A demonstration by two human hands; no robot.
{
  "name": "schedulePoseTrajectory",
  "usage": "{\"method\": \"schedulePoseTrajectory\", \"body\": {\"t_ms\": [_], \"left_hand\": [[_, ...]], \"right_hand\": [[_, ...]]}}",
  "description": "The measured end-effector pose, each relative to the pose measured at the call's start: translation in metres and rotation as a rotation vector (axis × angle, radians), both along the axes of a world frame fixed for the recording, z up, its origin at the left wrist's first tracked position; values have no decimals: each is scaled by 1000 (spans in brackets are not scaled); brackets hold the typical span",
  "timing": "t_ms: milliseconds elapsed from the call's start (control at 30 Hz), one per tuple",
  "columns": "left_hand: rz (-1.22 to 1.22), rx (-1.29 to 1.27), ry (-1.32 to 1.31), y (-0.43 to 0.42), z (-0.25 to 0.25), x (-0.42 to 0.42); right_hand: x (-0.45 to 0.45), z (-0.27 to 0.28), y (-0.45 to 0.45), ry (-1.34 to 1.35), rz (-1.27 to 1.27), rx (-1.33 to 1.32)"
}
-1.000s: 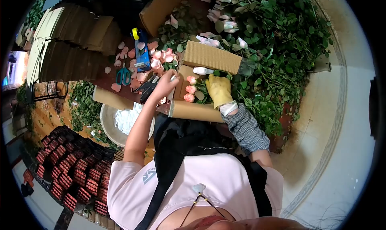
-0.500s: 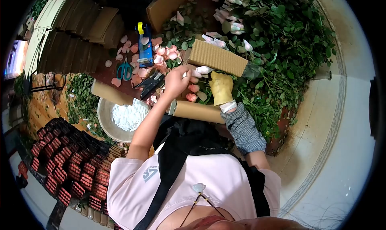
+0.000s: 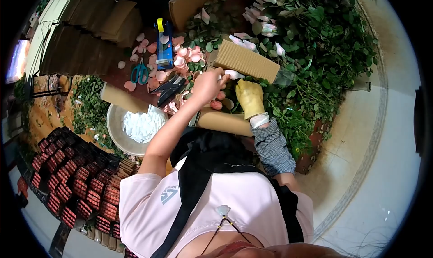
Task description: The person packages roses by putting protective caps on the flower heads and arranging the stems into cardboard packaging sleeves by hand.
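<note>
A rose bud in a white sleeve lies between my two hands, just below a corrugated cardboard piece. My bare left hand is closed, with thumb and fingertips at the bud's left end. In a yellow glove, my right hand is curled at the bud's other side, where the stem would be; the glove hides what is inside it. Peach rose heads lie under and between the hands. To the left of my left hand rests a black stapler.
The corrugated cardboard and a cardboard roll flank the hands. Beyond are a blue tape dispenser, teal scissors, loose petals and sleeved roses. A bowl of white sleeves stands left. Leafy stems pile up right.
My left hand has shifted right and slightly up, its fingers now at the sleeved bud. My right hand has barely moved. The view has tilted slightly.
</note>
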State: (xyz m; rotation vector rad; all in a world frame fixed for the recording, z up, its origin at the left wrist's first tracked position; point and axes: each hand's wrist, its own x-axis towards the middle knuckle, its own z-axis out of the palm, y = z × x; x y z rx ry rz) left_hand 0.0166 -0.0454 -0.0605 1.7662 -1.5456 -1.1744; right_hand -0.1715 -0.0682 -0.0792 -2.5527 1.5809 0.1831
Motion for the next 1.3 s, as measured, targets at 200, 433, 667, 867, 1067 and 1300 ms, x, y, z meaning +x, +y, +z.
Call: {"method": "schedulePoseTrajectory", "body": {"t_ms": [200, 433, 667, 867, 1067, 1300], "left_hand": [[314, -242, 177, 26, -24, 18], [270, 430, -476, 159, -48, 180], [376, 325, -457, 169, -62, 189], [172, -51, 85, 68, -32, 70], [68, -16, -64, 31, -43, 26], [79, -225, -157, 35, -50, 17]], "right_hand": [[-4, 1, -7, -68, -154, 13], [-26, 15, -4, -431, 91, 27], [-31, 36, 4, -124, 341, 239], [-27, 71, 18, -156, 246, 299], [4, 76, 16, -222, -87, 90], [7, 20, 13, -118, -63, 130]]}}
